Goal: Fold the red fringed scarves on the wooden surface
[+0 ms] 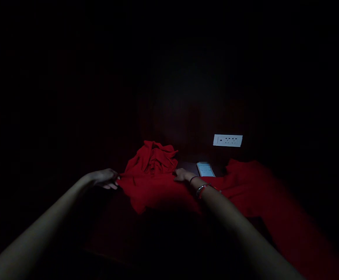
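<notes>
A red cloth garment [160, 190] lies spread across a dark surface, its kind not clear in the dim light. Its far part is bunched up in folds, and more red fabric stretches to the right and toward me. My left hand [106, 179] pinches the garment's left corner between thumb and fingers. Farther right, my right hand [181, 175] grips the upper edge of the same cloth, so the edge runs taut between both hands. Bracelets [202, 190] circle my right wrist.
Behind my right hand a phone [206, 169] with a lit screen lies on the dark surface. A white socket plate [227, 140] is set in the wall at the back right. Most of the surroundings are too dark to make out.
</notes>
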### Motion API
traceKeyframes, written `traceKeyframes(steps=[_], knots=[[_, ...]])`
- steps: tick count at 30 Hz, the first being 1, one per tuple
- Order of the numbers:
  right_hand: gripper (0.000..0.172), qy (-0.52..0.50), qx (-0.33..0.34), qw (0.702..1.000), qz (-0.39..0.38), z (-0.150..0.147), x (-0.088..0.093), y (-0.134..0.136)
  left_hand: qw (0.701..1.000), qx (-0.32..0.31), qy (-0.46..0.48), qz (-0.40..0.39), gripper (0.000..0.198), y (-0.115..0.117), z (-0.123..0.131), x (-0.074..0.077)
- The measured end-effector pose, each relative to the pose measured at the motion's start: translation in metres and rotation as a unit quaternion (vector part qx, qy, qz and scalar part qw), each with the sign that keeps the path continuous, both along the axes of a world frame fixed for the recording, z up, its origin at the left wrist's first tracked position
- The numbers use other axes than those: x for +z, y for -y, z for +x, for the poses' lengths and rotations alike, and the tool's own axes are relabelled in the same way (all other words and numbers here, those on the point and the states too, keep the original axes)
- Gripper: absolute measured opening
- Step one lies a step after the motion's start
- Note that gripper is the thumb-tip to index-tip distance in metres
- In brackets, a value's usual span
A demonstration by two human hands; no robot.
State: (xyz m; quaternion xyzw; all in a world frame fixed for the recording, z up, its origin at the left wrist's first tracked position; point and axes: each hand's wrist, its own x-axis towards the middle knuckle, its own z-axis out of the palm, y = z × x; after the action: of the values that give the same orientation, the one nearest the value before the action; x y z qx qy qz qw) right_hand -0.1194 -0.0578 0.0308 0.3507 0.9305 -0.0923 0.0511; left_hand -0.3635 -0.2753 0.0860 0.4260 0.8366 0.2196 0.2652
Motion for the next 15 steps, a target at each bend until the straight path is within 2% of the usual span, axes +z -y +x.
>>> traceKeyframes(steps=[2,3,5,7,9,10,13,15], knots=[[0.043,0.011,-0.012,1.0,0.016,-0.01,-0.012,-0.002,0.998,0.044,0.041,0.032,0.025,0.0,0.003,0.002],[0.042,0.013,-0.016,1.0,0.023,-0.013,-0.016,-0.003,0.997,0.062,0.028,0.036,0.025,-0.001,0.003,0.002],[0.034,0.009,-0.015,0.999,0.036,-0.014,-0.016,-0.005,0.992,0.085,-0.081,0.046,0.022,-0.004,-0.002,0.001],[0.023,-0.006,-0.007,0.999,0.05,-0.009,-0.004,-0.009,0.979,0.085,-0.172,0.068,0.015,-0.008,-0.008,0.001],[0.02,-0.035,-0.005,0.997,0.073,0.004,0.021,-0.014,0.972,0.075,-0.194,0.11,0.011,-0.012,-0.01,0.005],[0.021,-0.053,-0.01,0.995,0.088,0.015,0.037,-0.018,0.97,0.07,-0.193,0.128,0.016,-0.013,-0.008,0.009],[0.026,-0.102,-0.065,0.981,0.151,0.065,0.098,-0.031,0.953,0.065,-0.233,0.18,0.045,-0.014,0.004,0.033],[0.024,-0.156,-0.149,0.951,0.223,0.111,0.141,-0.04,0.926,0.078,-0.297,0.219,0.064,-0.015,0.016,0.054]])
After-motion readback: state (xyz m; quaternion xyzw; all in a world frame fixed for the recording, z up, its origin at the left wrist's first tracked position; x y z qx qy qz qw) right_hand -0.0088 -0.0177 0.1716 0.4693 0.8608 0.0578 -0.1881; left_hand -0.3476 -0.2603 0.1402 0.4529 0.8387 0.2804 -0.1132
